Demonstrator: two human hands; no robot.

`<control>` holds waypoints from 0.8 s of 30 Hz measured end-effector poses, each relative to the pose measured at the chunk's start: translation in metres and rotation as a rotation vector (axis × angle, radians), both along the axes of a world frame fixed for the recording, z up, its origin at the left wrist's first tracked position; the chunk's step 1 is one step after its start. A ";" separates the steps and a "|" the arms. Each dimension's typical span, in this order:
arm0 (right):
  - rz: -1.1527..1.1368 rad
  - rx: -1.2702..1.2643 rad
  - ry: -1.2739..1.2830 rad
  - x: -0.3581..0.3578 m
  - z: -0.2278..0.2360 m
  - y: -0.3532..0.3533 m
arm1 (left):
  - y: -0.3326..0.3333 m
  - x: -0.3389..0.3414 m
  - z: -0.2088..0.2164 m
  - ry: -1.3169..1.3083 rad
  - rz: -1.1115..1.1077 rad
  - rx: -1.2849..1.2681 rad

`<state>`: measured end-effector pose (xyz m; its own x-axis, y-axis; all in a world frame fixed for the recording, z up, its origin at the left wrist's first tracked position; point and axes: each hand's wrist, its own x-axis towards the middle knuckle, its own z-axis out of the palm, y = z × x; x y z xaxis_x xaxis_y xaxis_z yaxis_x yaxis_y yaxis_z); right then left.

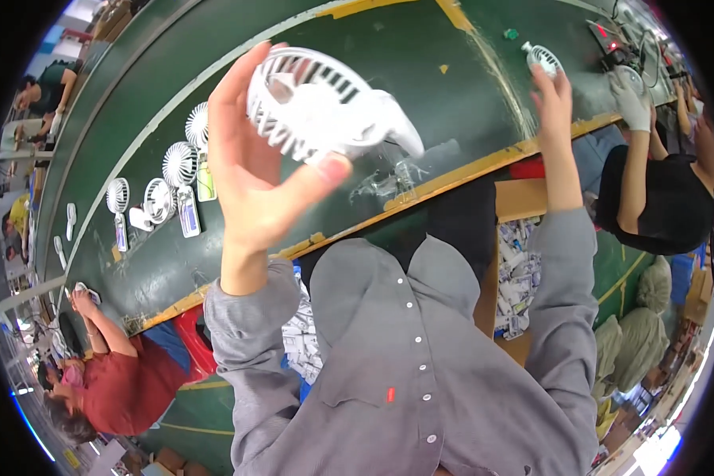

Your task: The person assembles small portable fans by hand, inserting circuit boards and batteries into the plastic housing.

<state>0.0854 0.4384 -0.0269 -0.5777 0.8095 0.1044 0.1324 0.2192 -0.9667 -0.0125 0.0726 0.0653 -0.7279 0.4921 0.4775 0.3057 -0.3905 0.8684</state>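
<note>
My left hand (254,170) is raised close to the camera, thumb and fingers shut on a white handheld fan (317,103). The fan's round grille faces me and its handle points right. My right hand (554,99) stretches far out over the green conveyor belt (420,55). Its fingers are straight, and the tips are at a second small white fan (543,57) lying on the belt. I cannot tell whether that hand grips it. Grey shirt sleeves cover both my forearms.
Several white fans (174,170) stand in a row on the belt at the left. A yellow strip (468,168) edges the belt. A cardboard box of white parts (520,274) sits below it. A person in red (127,385) works at left, and another in black with a white glove (631,99) at right.
</note>
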 end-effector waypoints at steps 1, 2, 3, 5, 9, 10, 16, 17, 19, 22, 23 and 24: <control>0.309 -0.047 0.189 0.002 0.009 -0.039 | 0.008 0.006 0.000 0.015 -0.040 0.071; 0.680 -0.012 0.254 0.010 0.038 -0.092 | 0.010 0.015 -0.005 0.040 -0.024 0.011; 0.973 0.204 0.237 0.019 0.059 -0.117 | 0.015 0.023 -0.006 0.091 -0.067 0.022; 1.048 -0.205 0.138 0.039 0.076 -0.164 | 0.019 0.031 -0.010 0.236 -0.123 0.051; 0.789 -0.589 0.128 0.078 0.069 -0.161 | 0.013 0.070 -0.020 -0.163 0.107 0.159; 0.678 -0.745 0.264 0.085 0.061 -0.156 | 0.009 0.070 -0.030 -0.173 0.322 0.043; 0.731 -0.899 0.547 0.091 0.070 -0.153 | -0.001 0.092 -0.060 -0.021 0.190 -0.423; 0.820 -0.872 0.515 0.085 0.074 -0.155 | 0.005 0.095 -0.056 0.048 0.194 -0.386; 0.929 -0.825 0.420 0.079 0.081 -0.163 | 0.022 0.100 -0.035 0.142 0.003 -0.335; 0.931 -1.017 0.523 0.102 0.072 -0.161 | 0.046 0.112 -0.023 0.091 -0.121 -0.299; 0.941 -1.101 0.692 0.106 0.077 -0.168 | 0.046 0.109 -0.026 0.193 -0.088 -0.284; 0.748 -1.123 0.578 0.118 0.083 -0.168 | 0.046 0.111 -0.023 0.141 -0.093 -0.239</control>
